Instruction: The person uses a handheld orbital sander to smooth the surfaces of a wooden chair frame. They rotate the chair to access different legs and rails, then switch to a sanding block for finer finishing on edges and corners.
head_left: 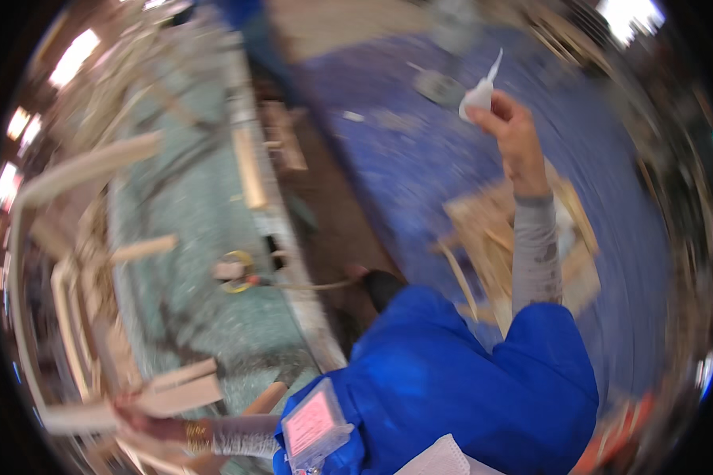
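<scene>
Aloft, a white nozzled bottle (477, 98), contents unseen, in the right hand's pinching grip (515, 133), the left hand's grip (149, 422) unclear.

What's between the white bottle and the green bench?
Head view, leftward from the white bottle in the right hand: blue sheet bearing a blurred roundish thing and white scrap, brown floor strip, wood pieces, then green bench.

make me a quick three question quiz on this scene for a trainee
1. Which hand holds the white bottle with the thin nozzle?
2. True or false: the large sheet in the upper middle and right of the view is blue.
3. What is the left hand nearest to?
A) a drill
B) a light wooden board
C) a bucket

Key: 1. the right hand; 2. true; 3. B
</scene>
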A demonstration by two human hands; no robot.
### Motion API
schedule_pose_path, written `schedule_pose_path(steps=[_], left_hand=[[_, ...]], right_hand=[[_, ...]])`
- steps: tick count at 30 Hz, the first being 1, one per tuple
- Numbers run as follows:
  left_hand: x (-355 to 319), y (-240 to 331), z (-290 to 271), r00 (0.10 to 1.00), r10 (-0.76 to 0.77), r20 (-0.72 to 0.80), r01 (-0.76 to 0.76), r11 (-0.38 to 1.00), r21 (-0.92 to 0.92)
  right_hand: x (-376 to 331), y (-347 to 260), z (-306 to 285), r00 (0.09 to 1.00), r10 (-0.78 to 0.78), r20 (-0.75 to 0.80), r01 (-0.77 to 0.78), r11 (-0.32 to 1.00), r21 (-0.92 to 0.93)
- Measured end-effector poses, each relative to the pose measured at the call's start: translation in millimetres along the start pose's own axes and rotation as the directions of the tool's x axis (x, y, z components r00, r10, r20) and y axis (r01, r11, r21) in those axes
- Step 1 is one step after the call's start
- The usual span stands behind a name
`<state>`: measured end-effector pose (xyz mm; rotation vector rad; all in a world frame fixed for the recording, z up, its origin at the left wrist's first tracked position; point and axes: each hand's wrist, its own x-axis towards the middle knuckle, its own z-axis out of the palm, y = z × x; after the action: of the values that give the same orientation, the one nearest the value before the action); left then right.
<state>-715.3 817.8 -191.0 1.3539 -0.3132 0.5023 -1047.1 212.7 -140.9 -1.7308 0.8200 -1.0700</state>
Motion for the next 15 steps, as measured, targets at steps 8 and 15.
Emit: schedule_pose_path(steps=[8,15], left_hand=[[38,-38,94,0.968,-0.168,0.188,0.166,0.986,0.027],[13,-26,178,0.944,-0.218,0.249,0.212,0.976,0.051]], right_hand=[[-285,73,-275,0.709,0.302,-0.637,-0.612,0.712,-0.344],[-406,178,-278,0.537,0.345,-0.770,-0.828,0.390,-0.402]])
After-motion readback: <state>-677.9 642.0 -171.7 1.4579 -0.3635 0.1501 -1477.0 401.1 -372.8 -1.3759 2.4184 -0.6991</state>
